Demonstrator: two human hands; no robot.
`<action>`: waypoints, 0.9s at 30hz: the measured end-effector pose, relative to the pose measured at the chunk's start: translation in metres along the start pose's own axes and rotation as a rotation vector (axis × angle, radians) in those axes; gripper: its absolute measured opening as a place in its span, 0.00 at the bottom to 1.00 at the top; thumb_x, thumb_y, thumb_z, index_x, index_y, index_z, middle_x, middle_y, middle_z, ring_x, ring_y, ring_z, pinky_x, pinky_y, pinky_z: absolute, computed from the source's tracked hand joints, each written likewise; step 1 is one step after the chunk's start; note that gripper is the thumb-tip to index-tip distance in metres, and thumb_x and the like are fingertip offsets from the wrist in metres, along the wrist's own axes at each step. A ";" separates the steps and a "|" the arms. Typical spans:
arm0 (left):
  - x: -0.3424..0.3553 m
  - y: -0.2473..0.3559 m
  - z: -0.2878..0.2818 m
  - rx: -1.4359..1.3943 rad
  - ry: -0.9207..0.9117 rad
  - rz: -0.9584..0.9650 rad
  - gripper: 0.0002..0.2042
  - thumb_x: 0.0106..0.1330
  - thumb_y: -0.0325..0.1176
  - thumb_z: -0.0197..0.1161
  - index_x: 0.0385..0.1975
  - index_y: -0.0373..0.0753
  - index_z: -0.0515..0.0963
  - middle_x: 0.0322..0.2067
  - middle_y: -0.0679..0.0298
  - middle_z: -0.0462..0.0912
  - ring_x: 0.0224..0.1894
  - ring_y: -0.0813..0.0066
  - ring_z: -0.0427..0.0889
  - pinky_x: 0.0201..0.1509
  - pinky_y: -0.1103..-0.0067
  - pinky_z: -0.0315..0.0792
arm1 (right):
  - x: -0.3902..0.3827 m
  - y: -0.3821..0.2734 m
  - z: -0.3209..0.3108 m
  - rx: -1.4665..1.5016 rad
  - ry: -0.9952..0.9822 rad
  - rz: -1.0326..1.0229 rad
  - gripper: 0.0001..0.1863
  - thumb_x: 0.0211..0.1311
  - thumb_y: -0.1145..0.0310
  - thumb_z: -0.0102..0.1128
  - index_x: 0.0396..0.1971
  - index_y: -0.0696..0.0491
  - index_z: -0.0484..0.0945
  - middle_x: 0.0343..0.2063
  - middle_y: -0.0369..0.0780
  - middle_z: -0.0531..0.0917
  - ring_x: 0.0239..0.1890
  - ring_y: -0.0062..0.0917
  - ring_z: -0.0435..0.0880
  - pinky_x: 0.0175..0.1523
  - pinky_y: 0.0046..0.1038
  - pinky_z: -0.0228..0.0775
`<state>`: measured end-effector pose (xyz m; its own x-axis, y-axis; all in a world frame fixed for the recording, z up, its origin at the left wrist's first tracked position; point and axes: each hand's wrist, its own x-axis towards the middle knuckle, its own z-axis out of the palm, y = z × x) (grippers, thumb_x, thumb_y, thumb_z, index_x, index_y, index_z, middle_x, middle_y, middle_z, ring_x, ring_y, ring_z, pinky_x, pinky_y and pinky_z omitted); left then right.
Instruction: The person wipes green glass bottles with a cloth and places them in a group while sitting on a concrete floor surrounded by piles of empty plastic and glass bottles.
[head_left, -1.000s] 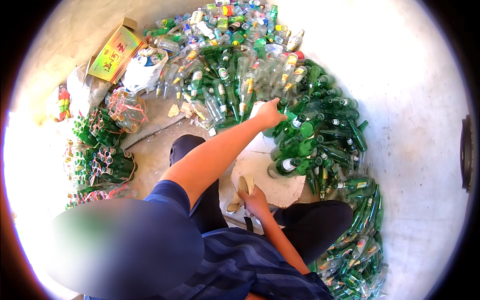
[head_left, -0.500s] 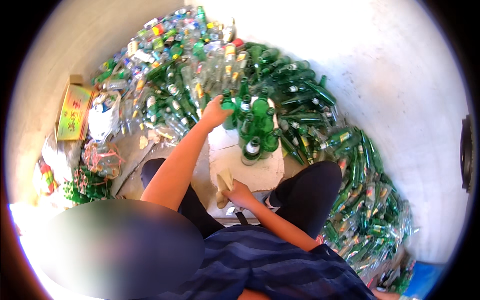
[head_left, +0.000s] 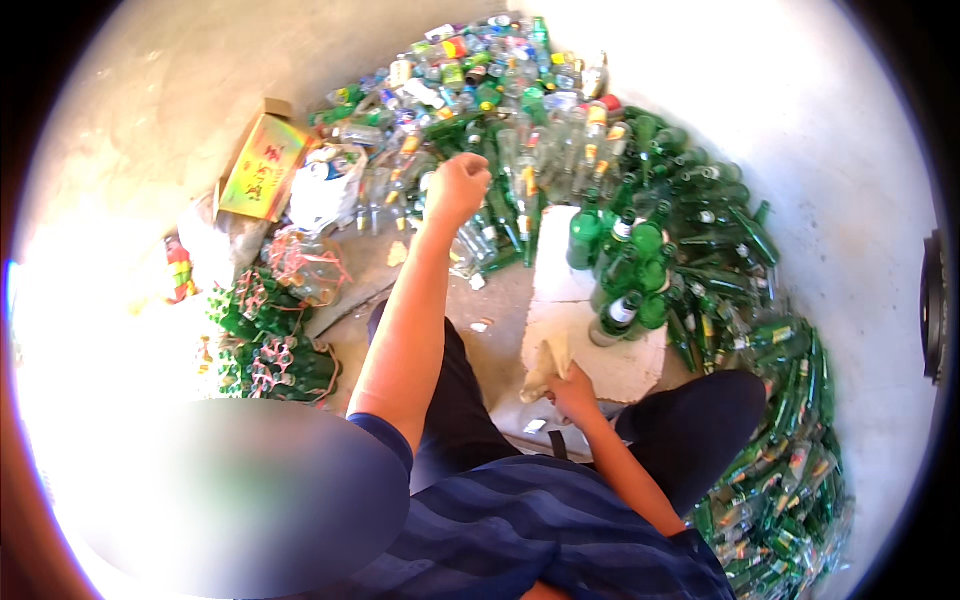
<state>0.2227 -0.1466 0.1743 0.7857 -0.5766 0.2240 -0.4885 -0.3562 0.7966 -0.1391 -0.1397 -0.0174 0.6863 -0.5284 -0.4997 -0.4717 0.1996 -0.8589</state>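
Note:
My left hand (head_left: 458, 190) is held out over the edge of the bottle pile, its fingers loosely bent and apart, with nothing seen in them. In my right hand (head_left: 575, 396) is a crumpled beige cloth (head_left: 546, 370), gripped low over the near end of a white board (head_left: 560, 283). Several green glass bottles stand upright in a cluster on that board; a green bottle (head_left: 584, 240) is at the cluster's left side, and another with a white neck label (head_left: 615, 320) is nearest to me. The left hand is apart from these standing bottles.
A large heap of green bottles (head_left: 735, 225) and clear bottles (head_left: 565, 140) curves around the board along the wall. To the left are a yellow carton (head_left: 262, 170), a white plastic bag (head_left: 325, 190) and tied bundles of green bottles (head_left: 270, 365). My knees flank the board.
My left hand has come off the green bottle on the board and moved left, over the pile. The right hand keeps the cloth. The whole view has shifted, with the scene further right.

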 end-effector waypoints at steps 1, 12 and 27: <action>0.002 0.002 -0.016 -0.029 0.074 -0.011 0.15 0.61 0.33 0.65 0.45 0.35 0.84 0.39 0.54 0.89 0.41 0.63 0.89 0.48 0.71 0.80 | 0.001 0.002 -0.001 0.027 0.005 0.002 0.14 0.66 0.71 0.56 0.50 0.57 0.75 0.24 0.38 0.81 0.20 0.18 0.76 0.26 0.24 0.71; -0.001 -0.053 -0.097 -0.259 0.187 -0.251 0.13 0.60 0.29 0.66 0.43 0.32 0.84 0.32 0.61 0.88 0.27 0.77 0.88 0.30 0.81 0.77 | 0.002 -0.010 0.005 0.084 0.036 0.059 0.12 0.65 0.72 0.57 0.47 0.56 0.75 0.25 0.37 0.81 0.20 0.19 0.78 0.24 0.24 0.72; 0.048 -0.147 -0.069 -1.395 0.025 -0.682 0.32 0.75 0.54 0.56 0.64 0.29 0.68 0.63 0.49 0.75 0.65 0.49 0.75 0.68 0.56 0.71 | 0.003 -0.024 0.008 0.135 0.048 0.151 0.12 0.64 0.70 0.56 0.47 0.52 0.74 0.22 0.36 0.79 0.18 0.18 0.76 0.21 0.23 0.67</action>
<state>0.3587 -0.0711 0.1065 0.7174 -0.5785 -0.3881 0.6683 0.4143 0.6178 -0.1213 -0.1398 0.0005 0.5844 -0.5221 -0.6211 -0.4868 0.3868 -0.7832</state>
